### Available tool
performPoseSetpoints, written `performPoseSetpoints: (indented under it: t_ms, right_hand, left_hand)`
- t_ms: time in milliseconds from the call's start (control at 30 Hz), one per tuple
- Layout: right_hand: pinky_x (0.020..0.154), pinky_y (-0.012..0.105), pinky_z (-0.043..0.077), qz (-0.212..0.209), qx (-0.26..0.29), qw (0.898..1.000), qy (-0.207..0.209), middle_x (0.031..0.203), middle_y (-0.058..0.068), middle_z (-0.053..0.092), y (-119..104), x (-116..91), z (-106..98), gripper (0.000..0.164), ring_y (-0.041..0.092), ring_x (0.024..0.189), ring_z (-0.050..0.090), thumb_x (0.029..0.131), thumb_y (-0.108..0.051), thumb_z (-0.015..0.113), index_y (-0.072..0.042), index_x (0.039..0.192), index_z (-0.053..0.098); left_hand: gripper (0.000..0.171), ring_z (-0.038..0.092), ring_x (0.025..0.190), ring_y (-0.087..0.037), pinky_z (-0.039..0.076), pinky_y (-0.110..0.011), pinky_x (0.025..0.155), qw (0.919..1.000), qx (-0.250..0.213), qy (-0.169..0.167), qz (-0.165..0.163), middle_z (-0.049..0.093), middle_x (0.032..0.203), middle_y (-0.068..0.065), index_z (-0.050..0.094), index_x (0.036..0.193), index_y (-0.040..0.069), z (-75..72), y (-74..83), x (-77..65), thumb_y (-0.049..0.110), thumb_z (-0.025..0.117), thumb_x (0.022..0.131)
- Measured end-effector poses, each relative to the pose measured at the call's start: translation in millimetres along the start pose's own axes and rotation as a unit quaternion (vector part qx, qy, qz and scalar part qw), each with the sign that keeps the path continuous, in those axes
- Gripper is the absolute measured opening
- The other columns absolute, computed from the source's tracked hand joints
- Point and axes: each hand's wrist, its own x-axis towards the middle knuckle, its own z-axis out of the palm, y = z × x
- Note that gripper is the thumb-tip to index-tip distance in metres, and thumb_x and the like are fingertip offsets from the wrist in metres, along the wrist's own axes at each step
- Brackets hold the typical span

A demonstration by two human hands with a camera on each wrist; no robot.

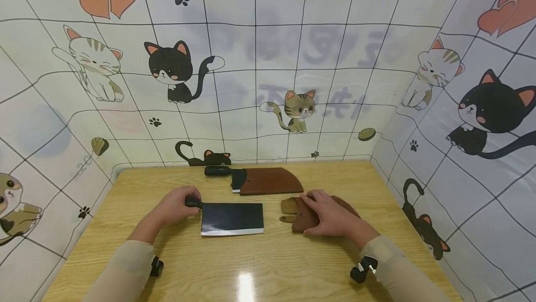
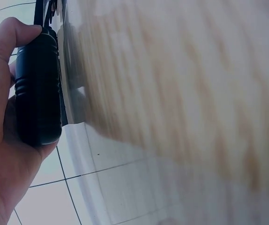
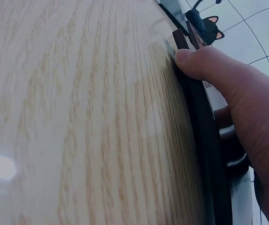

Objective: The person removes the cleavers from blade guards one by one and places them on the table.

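My left hand (image 1: 177, 204) grips the black handle (image 2: 38, 89) of a cleaver by its end, thumb along the top in the left wrist view. The cleaver's dark rectangular blade (image 1: 232, 218) points right, its bright cutting edge toward me. On the right, my right hand (image 1: 331, 213) holds a brown leather knife sheath (image 1: 303, 216) from above, thumb at its near edge and fingers at the far edge. The sheath's strap (image 1: 289, 205) sticks out to the left; the hand hides much of its middle. In the right wrist view the thumb presses the sheath's dark edge (image 3: 202, 117).
Behind the cleaver lies another knife (image 1: 217, 171) with a black handle, its blade in a brown leather sheath (image 1: 270, 181). The wooden table (image 1: 201, 269) meets a cloth backdrop (image 1: 255, 130) printed with cats at its back and sides.
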Motion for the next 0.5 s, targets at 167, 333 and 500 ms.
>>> performPoseSetpoints:
  t_ms: [167, 333, 500]
  right_hand:
    - [0.111, 0.055, 0.048, -0.002, 0.006, 1.000, -0.007, 0.151, 0.008, 0.049, 0.7, 0.2, 0.7, 0.112, 0.027, 0.138, 0.047, 0.086, -0.064, 0.089, -0.002, 0.168, 0.045]
    - [0.111, 0.054, 0.048, 0.001, 0.004, 1.000, -0.015, 0.151, 0.006, 0.049, 2.5, 0.5, 2.4, 0.113, 0.025, 0.137, 0.049, 0.086, -0.066, 0.089, -0.004, 0.169, 0.044]
    - [0.111, 0.054, 0.049, 0.001, 0.009, 1.000, -0.018, 0.152, 0.006, 0.049, 3.4, 0.5, 3.4, 0.113, 0.026, 0.138, 0.048, 0.086, -0.066, 0.088, -0.005, 0.170, 0.042]
  left_hand:
    - [0.023, 0.064, 0.099, -0.019, 0.053, -0.050, 0.091, 1.0000, 0.000, -0.008, 0.000, 0.071, 0.104, 0.007, 0.074, 0.103, 0.023, 1.4, -1.9, 0.7, 0.014, 0.090, 0.089]
    - [0.023, 0.063, 0.100, -0.019, 0.053, -0.050, 0.092, 0.9999, -0.005, -0.016, -0.002, 0.071, 0.105, 0.006, 0.073, 0.102, 0.023, 3.3, -4.7, 1.5, 0.013, 0.090, 0.090]
    - [0.023, 0.063, 0.100, -0.019, 0.053, -0.050, 0.092, 0.9997, -0.011, -0.022, -0.007, 0.070, 0.105, 0.005, 0.073, 0.103, 0.022, 3.8, -4.7, 2.0, 0.011, 0.089, 0.091]
